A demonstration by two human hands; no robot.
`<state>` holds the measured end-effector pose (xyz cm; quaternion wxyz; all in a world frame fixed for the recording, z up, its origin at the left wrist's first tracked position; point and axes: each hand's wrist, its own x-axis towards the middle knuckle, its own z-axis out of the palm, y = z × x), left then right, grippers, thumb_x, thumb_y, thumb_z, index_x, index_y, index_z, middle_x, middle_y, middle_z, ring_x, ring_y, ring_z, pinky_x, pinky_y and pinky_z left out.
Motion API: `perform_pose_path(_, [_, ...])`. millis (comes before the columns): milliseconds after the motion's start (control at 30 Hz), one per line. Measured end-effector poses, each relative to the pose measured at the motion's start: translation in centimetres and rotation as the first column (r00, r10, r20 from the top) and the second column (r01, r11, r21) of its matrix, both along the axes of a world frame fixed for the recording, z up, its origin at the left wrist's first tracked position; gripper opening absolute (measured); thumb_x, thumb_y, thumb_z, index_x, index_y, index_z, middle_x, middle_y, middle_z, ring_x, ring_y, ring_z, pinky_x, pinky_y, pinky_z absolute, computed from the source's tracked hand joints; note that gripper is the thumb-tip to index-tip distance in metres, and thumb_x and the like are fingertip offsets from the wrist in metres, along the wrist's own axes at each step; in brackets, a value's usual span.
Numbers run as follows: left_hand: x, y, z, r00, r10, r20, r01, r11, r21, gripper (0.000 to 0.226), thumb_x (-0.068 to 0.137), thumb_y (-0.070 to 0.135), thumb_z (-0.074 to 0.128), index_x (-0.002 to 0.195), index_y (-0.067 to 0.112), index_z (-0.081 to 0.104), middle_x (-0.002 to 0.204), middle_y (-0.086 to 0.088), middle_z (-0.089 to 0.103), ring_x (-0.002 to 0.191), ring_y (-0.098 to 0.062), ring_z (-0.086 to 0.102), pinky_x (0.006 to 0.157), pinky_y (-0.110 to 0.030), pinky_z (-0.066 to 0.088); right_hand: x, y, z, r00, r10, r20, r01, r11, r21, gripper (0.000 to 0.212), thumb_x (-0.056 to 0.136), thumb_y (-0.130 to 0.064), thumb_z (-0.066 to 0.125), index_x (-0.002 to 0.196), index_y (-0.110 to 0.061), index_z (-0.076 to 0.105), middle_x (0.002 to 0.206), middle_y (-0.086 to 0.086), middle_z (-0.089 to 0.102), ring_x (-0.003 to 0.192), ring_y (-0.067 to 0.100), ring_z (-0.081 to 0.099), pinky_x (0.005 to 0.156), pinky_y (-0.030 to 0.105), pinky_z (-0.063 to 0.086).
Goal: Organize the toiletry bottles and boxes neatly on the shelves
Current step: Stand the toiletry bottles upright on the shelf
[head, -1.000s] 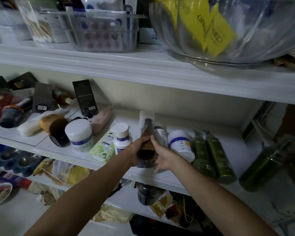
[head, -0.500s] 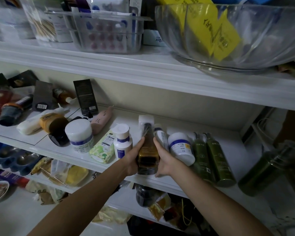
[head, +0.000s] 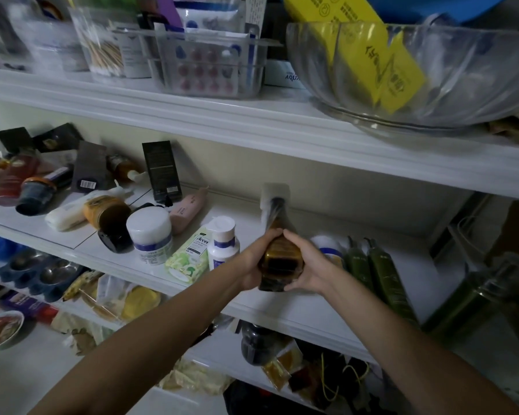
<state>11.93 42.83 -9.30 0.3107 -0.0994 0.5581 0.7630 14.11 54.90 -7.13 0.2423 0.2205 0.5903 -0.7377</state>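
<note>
— Where's the bottle (head: 282,259)?
— Above the shelf (head: 327,313), near its front edge, cap tilted toward twelve o'clock. Green bottles (head: 381,271) lie at its three o'clock.
— And your hands?
— My left hand (head: 256,262) and right hand (head: 310,268) grip its amber body, one each side.

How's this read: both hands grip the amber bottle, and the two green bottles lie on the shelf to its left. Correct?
One thing is off. The left hand and right hand do grip the amber bottle, but the two green bottles lie on the shelf to its right, not its left. The head view shows this.
</note>
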Motion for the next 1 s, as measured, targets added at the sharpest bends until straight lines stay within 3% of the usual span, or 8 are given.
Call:
perform_pose_path(133, [1.0,1.0,2.7,0.999,-0.053,-0.001,0.053,0.998,0.023,0.049,0.086,0.053,0.056,0.105,0.009,0.067,0.104,-0.018,0.068,0.101,-0.031,0.063,0.090,-0.039,0.049,0.3,1.0,2.0,0.999,-0.034,-0.014,0.035,0.995,0.096,0.061,0.078,-0.060,0.061,0.121,-0.018,0.054,0.118,0.015,0.060,0.114,0.034,0.052,0.104,0.061,0.030])
perform_pose_path(267, [2.9,1.6,2.6,0.996,-0.081,0.041,0.079,0.996,0.034,0.058,0.083,0.054,0.060,0.121,0.010,0.062,0.119,-0.019,0.065,0.113,-0.033,0.059,0.101,-0.042,0.044,2.5,1.9,2.2,0.998,0.015,0.058,-0.024,0.988,0.152,0.073,0.071,-0.074,0.056,0.120,-0.020,0.055,0.123,0.016,0.059,0.120,0.037,0.047,0.104,0.066,0.022])
perform_pose_path(333, [4.1,1.9,2.2,0.995,-0.085,0.051,0.084,0.996,0.036,0.058,0.083,0.052,0.061,0.123,0.010,0.061,0.120,-0.020,0.064,0.113,-0.033,0.059,0.098,-0.041,0.046,3.8,2.2,1.8,0.997,0.014,0.076,-0.026,0.987,0.158,0.079,0.067,-0.076,0.057,0.124,-0.021,0.053,0.126,0.017,0.057,0.125,0.038,0.044,0.104,0.067,0.018])
perform_pose_path(433, [6.3,2.2,1.9,0.995,-0.082,0.058,0.080,0.996,0.039,0.053,0.086,0.051,0.057,0.120,0.010,0.061,0.117,-0.019,0.065,0.109,-0.031,0.061,0.087,-0.037,0.050,5.7,2.6,1.2,0.998,-0.015,0.059,0.006,0.990,0.142,0.077,0.070,-0.071,0.059,0.127,-0.019,0.049,0.116,0.017,0.058,0.121,0.038,0.047,0.103,0.065,0.025])
perform_pose_path(667, [8.8,1.9,4.6,0.996,-0.082,-0.026,0.083,0.996,0.025,0.051,0.088,0.050,0.055,0.120,0.012,0.061,0.114,-0.015,0.067,0.103,-0.028,0.063,0.083,-0.035,0.051,8.3,2.5,3.0,0.999,-0.030,-0.039,0.035,0.992,0.118,0.064,0.074,-0.065,0.061,0.122,-0.023,0.053,0.119,0.015,0.061,0.114,0.035,0.053,0.102,0.065,0.031])
perform_pose_path(800, [9.3,0.9,7.2,0.995,-0.078,-0.065,0.080,0.996,0.026,0.052,0.087,0.050,0.055,0.119,0.010,0.062,0.118,-0.018,0.064,0.108,-0.032,0.061,0.090,-0.039,0.049,8.7,1.6,5.6,0.995,-0.012,-0.101,0.025,0.991,0.128,0.059,0.075,-0.066,0.059,0.117,-0.024,0.058,0.114,0.014,0.064,0.111,0.034,0.055,0.101,0.063,0.033])
perform_pose_path(933, [9.3,-0.6,9.7,0.993,-0.061,-0.103,0.066,0.997,0.040,0.046,0.087,0.051,0.056,0.106,0.011,0.065,0.103,-0.016,0.067,0.098,-0.030,0.062,0.094,-0.041,0.048,8.7,0.0,8.3,0.988,0.037,-0.151,-0.016,0.990,0.139,0.057,0.077,-0.066,0.056,0.113,-0.023,0.063,0.107,0.012,0.069,0.102,0.031,0.061,0.087,0.052,0.045])
perform_pose_path(1000, [9.3,-1.5,11.0,0.993,-0.055,-0.100,0.060,0.997,0.045,0.044,0.087,0.050,0.055,0.105,0.011,0.064,0.103,-0.015,0.065,0.099,-0.030,0.060,0.097,-0.041,0.046,8.4,-0.9,9.3,0.984,0.063,-0.168,-0.039,0.989,0.143,0.058,0.075,-0.067,0.056,0.113,-0.024,0.064,0.107,0.011,0.070,0.102,0.030,0.062,0.091,0.054,0.043])
